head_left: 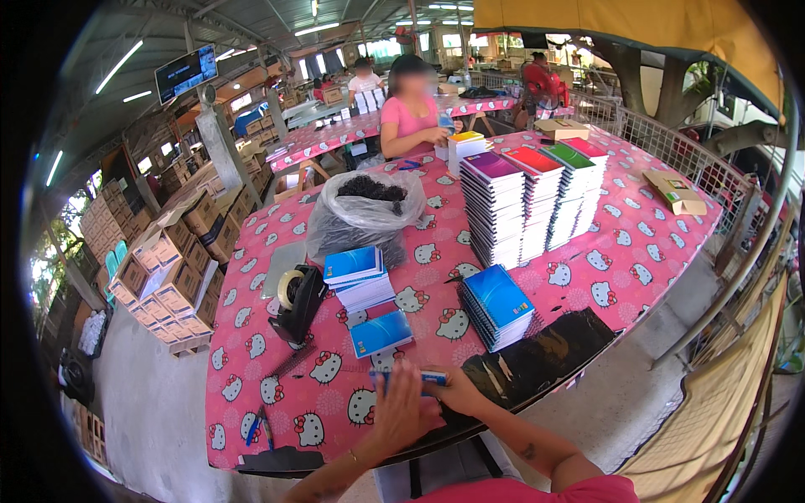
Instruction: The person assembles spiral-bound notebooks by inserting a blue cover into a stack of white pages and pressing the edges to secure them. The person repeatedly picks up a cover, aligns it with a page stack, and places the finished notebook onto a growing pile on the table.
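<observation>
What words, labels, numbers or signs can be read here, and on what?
Hanging screen: pale lettering, too small to read.
Stacked cardboard cartons: dark printing, too small to read.
Blue spiral notebooks at front right: small coloured mark on the top cover, too small to read.
Nothing is clear enough to quote.

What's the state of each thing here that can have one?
Left hand: against a blue booklet, blurred
Right hand: closed on the booklet's end
Tape dispenser: loaded
Plastic bag: open, dark material inside
Tall notebook stacks: standing, notebooks closed
Hanging screen: on
Ceiling lights: lit
</observation>
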### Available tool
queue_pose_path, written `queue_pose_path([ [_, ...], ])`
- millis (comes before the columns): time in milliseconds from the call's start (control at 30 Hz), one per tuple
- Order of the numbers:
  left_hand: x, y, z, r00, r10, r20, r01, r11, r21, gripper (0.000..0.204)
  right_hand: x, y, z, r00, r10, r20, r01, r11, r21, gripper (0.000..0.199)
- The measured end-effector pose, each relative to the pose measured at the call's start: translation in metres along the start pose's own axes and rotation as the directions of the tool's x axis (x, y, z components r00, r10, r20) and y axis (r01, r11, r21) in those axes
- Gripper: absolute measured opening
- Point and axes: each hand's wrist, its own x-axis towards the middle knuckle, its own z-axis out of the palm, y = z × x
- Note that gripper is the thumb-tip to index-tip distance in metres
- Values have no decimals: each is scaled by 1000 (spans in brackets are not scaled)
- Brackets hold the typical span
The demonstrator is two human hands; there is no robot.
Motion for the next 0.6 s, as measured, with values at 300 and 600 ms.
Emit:
queue_pose_path([
  [300, 10, -9, 3, 992, -2, -128, -17, 989, -147, 46, -3, 30, -3, 995, -80, 57, 86, 990, -112, 28],
  [600, 31, -31, 2, 990, 70, -125, -82, 992, -98, 17, -1, 15, -7, 994, -43, 96, 59, 984, -167, 22],
])
